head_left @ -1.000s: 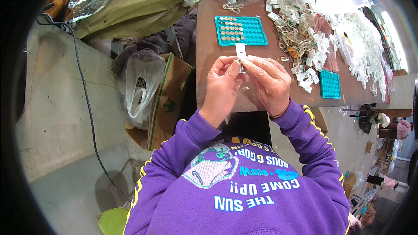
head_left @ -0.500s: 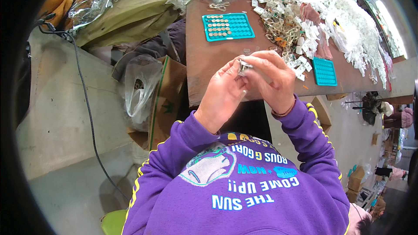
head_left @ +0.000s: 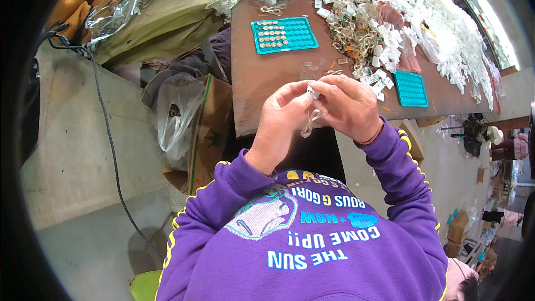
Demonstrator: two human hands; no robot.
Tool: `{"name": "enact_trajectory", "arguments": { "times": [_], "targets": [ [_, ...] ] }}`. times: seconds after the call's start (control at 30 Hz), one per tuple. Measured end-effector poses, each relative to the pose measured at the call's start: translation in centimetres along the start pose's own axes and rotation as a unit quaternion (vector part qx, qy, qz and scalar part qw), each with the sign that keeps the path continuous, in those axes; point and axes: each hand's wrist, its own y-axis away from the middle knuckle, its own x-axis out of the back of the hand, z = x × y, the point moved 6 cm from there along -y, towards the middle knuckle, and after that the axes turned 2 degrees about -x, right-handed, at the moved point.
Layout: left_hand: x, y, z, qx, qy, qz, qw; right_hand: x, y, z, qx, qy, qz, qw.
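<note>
Small white piece [head_left: 312, 92] mostly hidden by fingers [head_left: 334, 90], too small to make out; looped strand [head_left: 307, 130], upper end hidden there too; green rounded thing [head_left: 145, 285] partly behind purple sleeve [head_left: 192, 234], cut off by lower edge

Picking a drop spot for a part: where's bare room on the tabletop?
Best: tabletop, near left, bordered by the round-piece tray, table's left edge and left hand. Narrower: strip between that tray and tangled pile. Crowded: far side and far right, under heaped white pieces; loose clear bits lie just past that hand.
</note>
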Motion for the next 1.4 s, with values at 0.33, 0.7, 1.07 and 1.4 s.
{"name": "enact_trajectory", "arguments": {
  "times": [0.33,0.7,1.07,1.4],
  "targets": [
    [0.4,0.0,-1.7,0.095,0.130,-0.046,0.986,-0.1,1.3,0.2,-0.025,0.005,0.039,0.999],
    [4.5,-3.0,0.7,-0.114,0.054,0.039,0.991,-1.9,1.3,8.2,-0.188,0.052,-0.058,0.979],
    [5.5,-3.5,0.5,-0.110,0.099,0.021,0.989,-6.7,-1.3,8.3,-0.037,0.168,-0.214,0.962],
    [5.4,-3.3,0.4,-0.088,0.114,0.025,0.989,-5.5,-0.9,10.8,-0.245,-0.005,-0.148,0.958]
  ]
}}
